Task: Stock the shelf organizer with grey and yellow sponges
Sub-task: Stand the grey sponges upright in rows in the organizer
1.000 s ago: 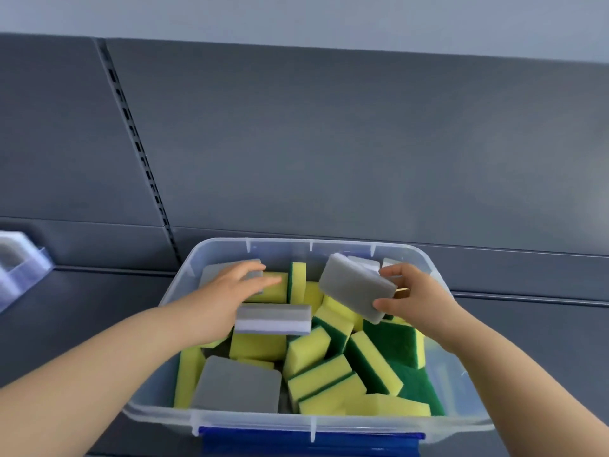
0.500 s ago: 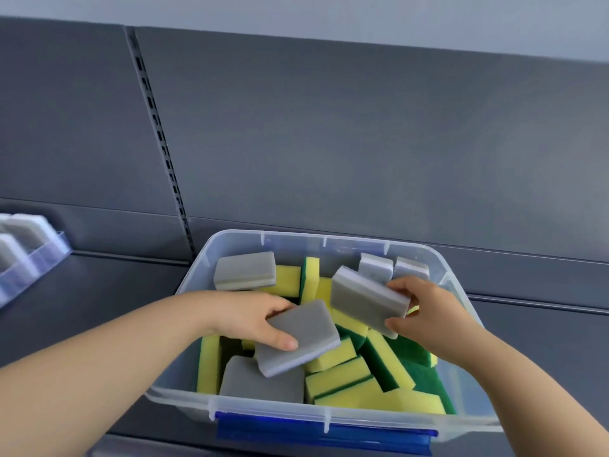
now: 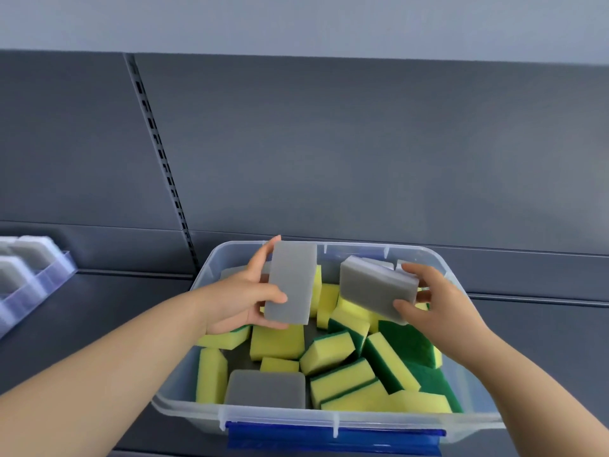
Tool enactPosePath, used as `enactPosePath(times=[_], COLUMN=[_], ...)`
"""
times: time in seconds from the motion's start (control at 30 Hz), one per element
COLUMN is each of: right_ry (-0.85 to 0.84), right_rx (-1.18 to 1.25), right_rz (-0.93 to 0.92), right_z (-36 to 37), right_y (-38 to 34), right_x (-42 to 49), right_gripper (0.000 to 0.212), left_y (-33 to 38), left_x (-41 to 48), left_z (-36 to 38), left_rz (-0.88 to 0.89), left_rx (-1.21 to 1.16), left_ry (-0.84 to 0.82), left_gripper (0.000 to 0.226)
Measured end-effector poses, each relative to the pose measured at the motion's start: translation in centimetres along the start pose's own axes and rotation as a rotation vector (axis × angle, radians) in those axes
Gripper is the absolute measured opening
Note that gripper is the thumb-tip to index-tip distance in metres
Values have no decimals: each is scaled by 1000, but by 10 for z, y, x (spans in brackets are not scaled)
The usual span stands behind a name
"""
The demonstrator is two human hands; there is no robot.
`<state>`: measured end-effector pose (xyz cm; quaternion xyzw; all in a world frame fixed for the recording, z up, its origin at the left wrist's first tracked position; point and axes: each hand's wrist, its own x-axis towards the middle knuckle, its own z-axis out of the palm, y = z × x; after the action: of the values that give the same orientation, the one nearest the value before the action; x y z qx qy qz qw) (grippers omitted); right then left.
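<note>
Left hand (image 3: 240, 291) gripping flat grey rectangular sponge (image 3: 290, 285), right hand (image 3: 438, 301) pinching grey-and-white sponge (image 3: 375, 288) above clear plastic bin (image 3: 211, 268), likely heading to far-left organizer (image 3: 36, 278).

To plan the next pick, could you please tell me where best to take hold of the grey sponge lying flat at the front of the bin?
Probably from above, pinching the flat grey sponge across its two long edges. Its broad face lies upward, a yellow sponge crowds its left end, and the bin walls off a sideways approach.
</note>
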<state>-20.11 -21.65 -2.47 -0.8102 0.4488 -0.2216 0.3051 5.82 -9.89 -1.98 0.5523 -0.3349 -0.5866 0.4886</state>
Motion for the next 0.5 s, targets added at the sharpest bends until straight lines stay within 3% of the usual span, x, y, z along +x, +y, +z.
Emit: enactPosePath(times=[0.1, 0.33, 0.5], right_ry=[2, 48, 34], right_rx=[55, 148, 153], right_rz=[-21, -18, -18], right_z=[2, 2, -3], right_y=[-7, -7, -1], right_x=[-1, 3, 4], right_gripper=[49, 46, 41], left_y=[2, 2, 4], left_x=[-2, 3, 2], left_z=[4, 11, 13], left_rz=[27, 146, 203], left_rx=[24, 255, 378], left_ry=[1, 209, 277], left_gripper=[80, 37, 33])
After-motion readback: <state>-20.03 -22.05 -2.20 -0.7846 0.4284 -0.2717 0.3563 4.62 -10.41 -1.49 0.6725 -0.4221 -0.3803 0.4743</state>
